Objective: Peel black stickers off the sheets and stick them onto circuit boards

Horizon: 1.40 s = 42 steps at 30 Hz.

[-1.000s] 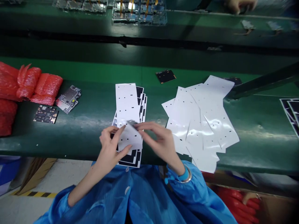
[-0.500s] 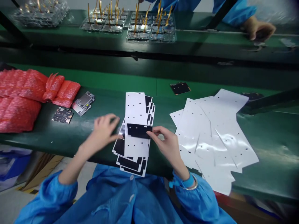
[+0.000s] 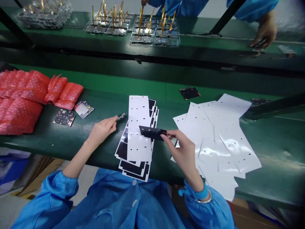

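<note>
My left hand [image 3: 104, 128] pinches a small circuit board [image 3: 121, 116], seen nearly edge-on, just left of the sheet stack. Between thumb and fingers, my right hand [image 3: 182, 149] holds a black film piece [image 3: 152, 133] by its right end, over the right part of the stack. A white sheet with small holes [image 3: 138, 146] lies on top of the stack of white sheets with black pieces [image 3: 121, 150]. To the left, a circuit board with a pale patch [image 3: 84, 109] and a darker circuit board [image 3: 64, 118] lie on the green table.
Red bubble-wrapped packs [image 3: 22, 95] fill the far left. Loose white sheets [image 3: 214, 140] spread on the right, below a black board [image 3: 190, 93]. Clear trays [image 3: 154, 31] stand on the rear shelf [image 3: 100, 43], where another person's hand [image 3: 267, 30] holds something small.
My left hand has closed on a circuit board. My right hand has moved right with the black film piece, which is lifted off the white sheet.
</note>
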Tool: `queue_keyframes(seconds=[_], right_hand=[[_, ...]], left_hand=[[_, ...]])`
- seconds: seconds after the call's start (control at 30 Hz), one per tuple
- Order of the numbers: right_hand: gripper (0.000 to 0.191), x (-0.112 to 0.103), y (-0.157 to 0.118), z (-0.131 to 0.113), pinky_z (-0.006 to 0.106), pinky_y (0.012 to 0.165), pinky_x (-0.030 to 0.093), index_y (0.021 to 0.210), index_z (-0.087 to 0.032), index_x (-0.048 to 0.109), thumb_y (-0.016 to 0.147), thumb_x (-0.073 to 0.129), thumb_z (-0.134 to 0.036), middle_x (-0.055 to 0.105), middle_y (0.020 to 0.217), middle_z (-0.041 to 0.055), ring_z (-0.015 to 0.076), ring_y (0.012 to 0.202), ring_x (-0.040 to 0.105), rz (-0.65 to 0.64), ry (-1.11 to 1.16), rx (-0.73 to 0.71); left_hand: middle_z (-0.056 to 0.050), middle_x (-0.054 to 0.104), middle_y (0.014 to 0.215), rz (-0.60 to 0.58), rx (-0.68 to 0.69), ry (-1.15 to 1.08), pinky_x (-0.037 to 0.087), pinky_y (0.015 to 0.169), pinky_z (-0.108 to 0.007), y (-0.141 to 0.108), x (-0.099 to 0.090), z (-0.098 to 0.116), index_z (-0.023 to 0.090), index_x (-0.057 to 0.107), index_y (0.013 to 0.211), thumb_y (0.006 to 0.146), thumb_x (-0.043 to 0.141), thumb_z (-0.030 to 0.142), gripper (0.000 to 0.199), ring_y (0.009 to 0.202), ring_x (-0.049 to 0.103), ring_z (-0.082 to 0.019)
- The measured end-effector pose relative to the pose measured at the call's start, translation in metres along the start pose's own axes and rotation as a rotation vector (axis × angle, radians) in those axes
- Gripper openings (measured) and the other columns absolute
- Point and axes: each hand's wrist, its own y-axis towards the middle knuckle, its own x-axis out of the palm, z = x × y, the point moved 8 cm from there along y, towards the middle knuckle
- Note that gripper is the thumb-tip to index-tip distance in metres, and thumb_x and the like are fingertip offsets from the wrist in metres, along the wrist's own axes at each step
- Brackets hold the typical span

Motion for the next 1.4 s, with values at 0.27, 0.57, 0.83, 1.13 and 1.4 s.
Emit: queue_keyframes(seconds=[0.27,0.57,0.83,1.13,1.4], right_hand=[[0.020,-0.001,-0.004,0.016,0.032,0.062,0.052,0.087,-0.024,0.065,0.088,0.071,-0.043,0.066,0.075,0.0011,0.0173,0.065,0.062,-0.024,0.114,0.146],[0.027,-0.011,0.005,0.012,0.028,0.053,0.051,0.068,-0.023,0.066,0.073,0.085,-0.040,0.063,0.063,-0.0016,0.0147,0.058,0.059,0.029,0.448,0.312],[0.018,-0.012,0.029,-0.057,0.054,0.101,0.057,0.072,-0.025,0.067,0.083,0.081,-0.031,0.080,0.102,0.0033,0.0326,0.125,0.066,-0.097,0.604,0.066],[0.017,-0.020,0.025,-0.071,0.031,0.065,0.057,0.073,-0.025,0.070,0.077,0.084,-0.018,0.071,0.074,-0.0028,0.0158,0.070,0.067,-0.145,0.515,0.081],[0.016,-0.024,0.021,-0.067,0.022,0.051,0.042,0.071,-0.023,0.069,0.078,0.083,-0.017,0.062,0.068,-0.0040,0.0090,0.060,0.053,-0.172,0.556,0.137]], left_hand=[[-0.026,0.056,0.130,0.130,-0.208,0.069,0.044,0.106,-0.055,0.018,-0.018,-0.043,0.007,0.053,0.142,0.094,0.059,0.047,0.063,0.124,0.054,-0.040],[-0.012,0.054,0.128,0.211,-0.203,-0.319,0.052,0.104,-0.047,-0.009,-0.022,-0.016,0.024,0.041,0.152,0.082,0.073,0.034,0.077,0.122,0.058,-0.029],[-0.012,0.060,0.130,0.189,0.238,-0.550,0.062,0.086,-0.035,-0.015,-0.093,0.112,0.028,0.040,0.154,0.079,0.082,0.039,0.087,0.116,0.062,-0.026],[-0.012,0.060,0.138,0.173,0.373,-0.587,0.064,0.089,-0.037,-0.008,-0.105,0.126,0.033,0.023,0.161,0.082,0.082,0.038,0.099,0.126,0.060,-0.027],[-0.012,0.062,0.138,0.193,0.473,-0.613,0.069,0.082,-0.038,-0.006,-0.110,0.131,0.036,0.026,0.160,0.079,0.084,0.040,0.101,0.124,0.064,-0.030]])
